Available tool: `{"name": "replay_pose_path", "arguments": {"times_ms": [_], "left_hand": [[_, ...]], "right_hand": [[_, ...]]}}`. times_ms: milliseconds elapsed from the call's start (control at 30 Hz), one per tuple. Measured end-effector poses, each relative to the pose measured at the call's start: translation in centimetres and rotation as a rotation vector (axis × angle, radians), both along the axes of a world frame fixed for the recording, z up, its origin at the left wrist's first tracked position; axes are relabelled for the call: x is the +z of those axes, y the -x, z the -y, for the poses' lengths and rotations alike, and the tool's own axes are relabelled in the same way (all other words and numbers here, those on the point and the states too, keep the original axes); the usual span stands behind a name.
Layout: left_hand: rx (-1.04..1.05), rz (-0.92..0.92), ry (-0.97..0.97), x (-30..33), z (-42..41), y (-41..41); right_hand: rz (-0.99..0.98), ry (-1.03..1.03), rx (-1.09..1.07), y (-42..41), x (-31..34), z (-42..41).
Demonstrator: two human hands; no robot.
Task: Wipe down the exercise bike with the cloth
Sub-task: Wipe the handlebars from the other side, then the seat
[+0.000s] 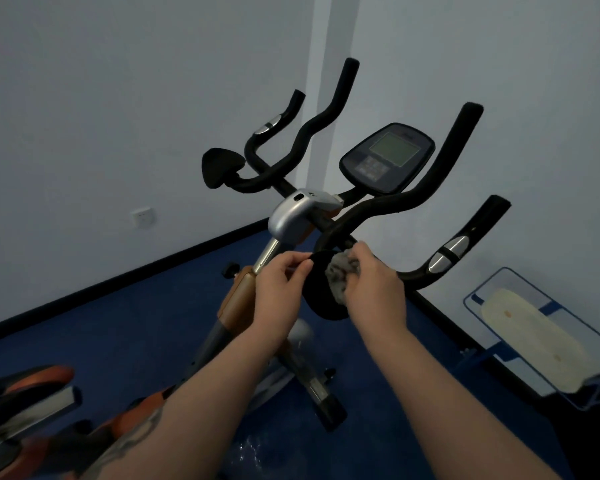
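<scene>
Our right hand (374,282) bunches a crumpled grey cloth (340,275) against the black padded elbow pad (321,299) of the black-and-orange exercise bike (291,216); our left hand (278,285) pinches the pad's upper edge.

No legible text anywhere (console (387,159) screen and buttons too blurred for reading).
</scene>
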State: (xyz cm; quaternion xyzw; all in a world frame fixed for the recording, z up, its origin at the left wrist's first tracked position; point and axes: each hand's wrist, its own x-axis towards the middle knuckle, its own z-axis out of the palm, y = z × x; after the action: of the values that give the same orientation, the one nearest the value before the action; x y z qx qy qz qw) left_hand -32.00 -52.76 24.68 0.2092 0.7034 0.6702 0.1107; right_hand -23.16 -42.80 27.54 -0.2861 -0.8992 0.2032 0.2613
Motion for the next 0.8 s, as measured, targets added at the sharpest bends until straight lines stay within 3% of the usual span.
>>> {"name": "replay_pose_path", "arguments": {"times_ms": [100,233,300,400,500,600,700,800], "left_hand": [[-0.057,0.0,-0.004,-0.5,0.2,0.6],[-0.154,-0.057,0.014,-0.8,0.7,2.0],[-0.209,-0.08,0.02,-0.8,0.9,2.5],[-0.324,-0.073,0.019,-0.9,1.0,3.9],[-0.419,-0.061,-0.017,-0.9,0.8,5.2],[-0.528,-0.082,-0.041,-0.9,0.3,6.3],[-0.584,-0.206,-0.056,-0.4,-0.8,7.6],[-0.681,-0.328,0.007,0.2,-2.9,7.4]], "right_hand": [[-0.054,0.221,0.007,-0.1,0.7,-1.6],[-0.396,0.442,-0.264,0.2,-1.3,1.7],[-0.426,0.369,-0.351,0.6,-2.3,4.1],[-0.183,0.121,-0.315,0.7,-2.0,2.9],[0.002,0.338,-0.166,-0.1,0.2,-0.2],[-0.201,0.444,-0.244,-0.1,-0.1,0.4],[-0.48,0.312,-0.465,1.1,-3.1,4.4],[-0.514,0.157,-0.528,2.0,-4.0,6.6]]}}
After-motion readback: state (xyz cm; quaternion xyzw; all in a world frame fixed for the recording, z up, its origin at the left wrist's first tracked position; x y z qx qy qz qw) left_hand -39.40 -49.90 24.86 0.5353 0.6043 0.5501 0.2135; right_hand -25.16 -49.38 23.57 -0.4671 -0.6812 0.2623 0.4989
